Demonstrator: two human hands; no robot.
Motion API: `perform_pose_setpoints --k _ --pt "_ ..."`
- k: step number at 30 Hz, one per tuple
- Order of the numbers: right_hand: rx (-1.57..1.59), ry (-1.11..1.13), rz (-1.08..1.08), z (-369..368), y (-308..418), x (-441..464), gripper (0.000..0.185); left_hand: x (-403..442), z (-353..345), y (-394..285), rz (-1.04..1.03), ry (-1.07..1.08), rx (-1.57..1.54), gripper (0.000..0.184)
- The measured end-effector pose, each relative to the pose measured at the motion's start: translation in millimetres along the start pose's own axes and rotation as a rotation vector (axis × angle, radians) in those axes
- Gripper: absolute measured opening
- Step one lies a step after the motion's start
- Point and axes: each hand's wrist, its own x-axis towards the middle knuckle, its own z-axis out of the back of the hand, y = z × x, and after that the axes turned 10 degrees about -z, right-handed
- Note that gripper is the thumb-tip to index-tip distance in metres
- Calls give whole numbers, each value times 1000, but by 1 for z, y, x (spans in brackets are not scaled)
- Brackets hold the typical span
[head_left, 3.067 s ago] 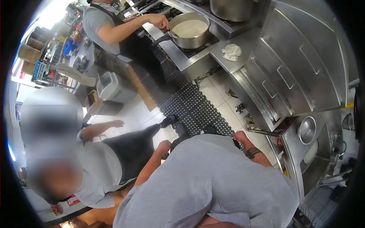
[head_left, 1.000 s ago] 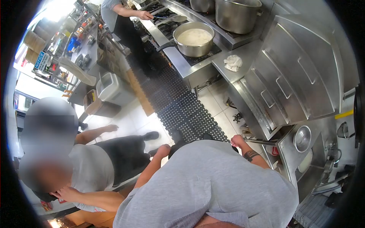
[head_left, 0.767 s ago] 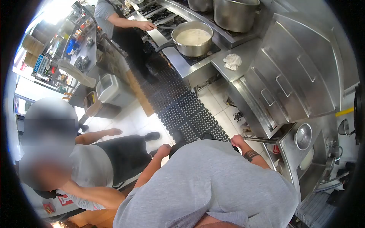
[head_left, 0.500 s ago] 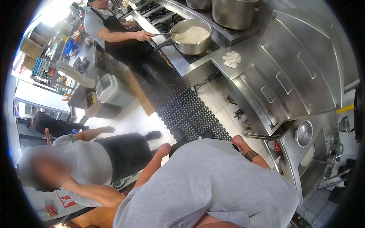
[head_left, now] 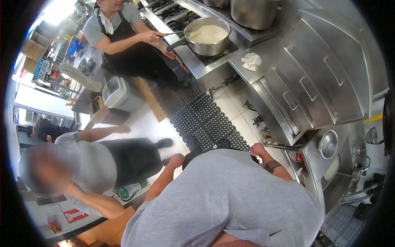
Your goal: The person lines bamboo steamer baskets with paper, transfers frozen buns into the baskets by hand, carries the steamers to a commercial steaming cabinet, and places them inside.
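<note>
At the left side of my waist is my left hand (head_left: 177, 160), its fingers curled closed. Dark cloth shows close beside it, and what it may grip is hidden. My right hand (head_left: 258, 150) is at the right side of my waist, also closed, with a small dark piece at its fingers that I cannot make out. Between the hands, my grey shirt (head_left: 226, 185) covers most of my front. Below it, the black perforated floor mat (head_left: 205, 119) reaches my dark shoes.
A co-worker (head_left: 127, 45) in a black apron holds a utensil in a pot of pale liquid (head_left: 207, 35) on the stove. Another person (head_left: 98, 160) stands at my left. Right are a crumpled white cloth (head_left: 251, 61), steel drawers (head_left: 304, 82) and a metal bowl (head_left: 328, 144).
The co-worker at the stove has leaned closer, and a second hand now shows below the pot handle. The person at my left has shifted slightly. My hands have barely moved.
</note>
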Motion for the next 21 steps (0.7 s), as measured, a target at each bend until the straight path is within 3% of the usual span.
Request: perform_pose_setpoints --k 10,21 --pt "-13 -57 33 -6 2 1 22 -3 -7 4 -26 -57 26 26" --pt "-39 7 -15 -2 8 -7 21 -5 5 -4 -61 23 78 27"
